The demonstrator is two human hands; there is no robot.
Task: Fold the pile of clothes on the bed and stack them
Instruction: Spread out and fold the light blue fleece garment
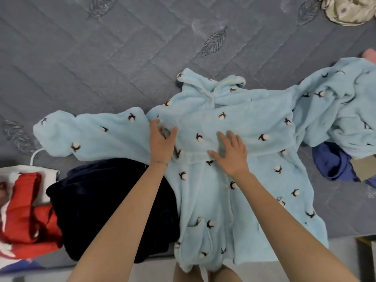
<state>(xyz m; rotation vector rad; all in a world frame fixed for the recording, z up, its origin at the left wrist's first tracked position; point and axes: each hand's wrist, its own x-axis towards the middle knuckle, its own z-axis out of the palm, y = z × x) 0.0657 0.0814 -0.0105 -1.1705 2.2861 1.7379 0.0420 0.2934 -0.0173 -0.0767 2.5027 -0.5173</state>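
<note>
On the grey quilted mattress [101, 58], the light blue robe [203, 200] is laid flat, collar far and hem hung over the near edge, beside a dark navy garment [112, 210] at the left. A folded sleeve [254, 127] is laid across the chest; the outstretched sleeve [91, 135] is spread to the left. The right hand [232, 155] is pressed flat on the folded sleeve, fingers straight, nothing grasped. The left hand [162, 143] appears to pinch a fold at the root of the outstretched sleeve between thumb and curled fingers. That sleeve should be carried rightward across the chest, the flat hand being used as an anchor, and the thick fleece smoothed so that no ridge is trapped.
</note>
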